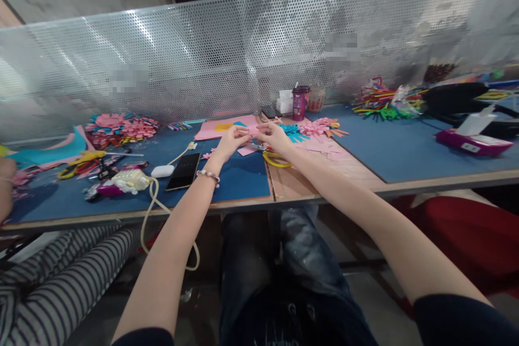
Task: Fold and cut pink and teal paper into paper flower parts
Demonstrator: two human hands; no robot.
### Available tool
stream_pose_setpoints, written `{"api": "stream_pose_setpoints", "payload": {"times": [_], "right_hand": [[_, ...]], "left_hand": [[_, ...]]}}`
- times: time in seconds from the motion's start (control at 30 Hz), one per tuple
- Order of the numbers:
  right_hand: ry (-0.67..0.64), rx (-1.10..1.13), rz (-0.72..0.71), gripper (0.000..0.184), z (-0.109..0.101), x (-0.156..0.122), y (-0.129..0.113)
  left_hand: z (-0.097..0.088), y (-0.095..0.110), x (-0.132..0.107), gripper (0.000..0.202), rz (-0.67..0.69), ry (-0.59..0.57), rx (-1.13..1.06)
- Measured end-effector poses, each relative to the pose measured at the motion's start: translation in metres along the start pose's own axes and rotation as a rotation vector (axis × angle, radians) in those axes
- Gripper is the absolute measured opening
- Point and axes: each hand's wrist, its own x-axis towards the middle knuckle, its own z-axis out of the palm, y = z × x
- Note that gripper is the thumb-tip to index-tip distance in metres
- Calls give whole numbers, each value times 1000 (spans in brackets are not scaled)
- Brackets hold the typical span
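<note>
My left hand (232, 141) and my right hand (274, 136) meet over the table, fingertips pinched together. Between them is a small piece of pink paper (254, 132), mostly hidden by the fingers. Just below the right hand lie scissors with yellow handles (277, 160), blades pointing left. Behind the hands rest pink paper sheets (205, 128) with an orange-yellow piece (224, 127) on top. To the right of my right hand sit fringed blue paper (293, 132) and fringed pink paper (315, 126), with cut pink pieces (320, 146) in front.
A phone (183, 171), a white case (162, 171) and a cream cable (151, 211) lie left. Farther left are a paper flower pile (119, 127) and a yellow glue gun (87, 157). A purple cup (300, 104) stands behind; a tissue pack (473, 142) lies right. Another person sits left.
</note>
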Motion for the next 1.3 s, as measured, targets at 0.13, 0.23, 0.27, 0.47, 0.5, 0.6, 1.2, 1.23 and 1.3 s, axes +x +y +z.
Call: {"api": "stream_pose_setpoints", "payload": {"times": [0.13, 0.23, 0.27, 0.47, 0.5, 0.6, 1.2, 1.23, 1.3], "right_hand": [[-53, 37, 41, 25, 1, -4, -4], [-37, 44, 63, 23, 2, -6, -6], [-28, 42, 70, 24, 2, -6, -6], [-14, 47, 29, 28, 4, -8, -4], [-15, 50, 19, 30, 4, -8, -3], [-16, 50, -13, 33, 5, -5, 1], [-40, 45, -37, 41, 8, -1, 9], [-42, 42, -36, 41, 8, -1, 9], [-43, 39, -31, 41, 8, -1, 9]], "left_hand": [[-1, -3, 2, 29, 18, -12, 38], [-3, -8, 5, 27, 30, -16, 66], [-3, -10, 6, 27, 39, -18, 86], [-5, -12, 9, 30, 94, -10, 239], [-5, -12, 8, 31, 94, -6, 247], [-4, -11, 8, 33, 96, -1, 254], [-4, -12, 8, 27, 128, 33, 218], [-4, -12, 8, 27, 129, 33, 216], [-4, -11, 8, 26, 126, 35, 217]]}}
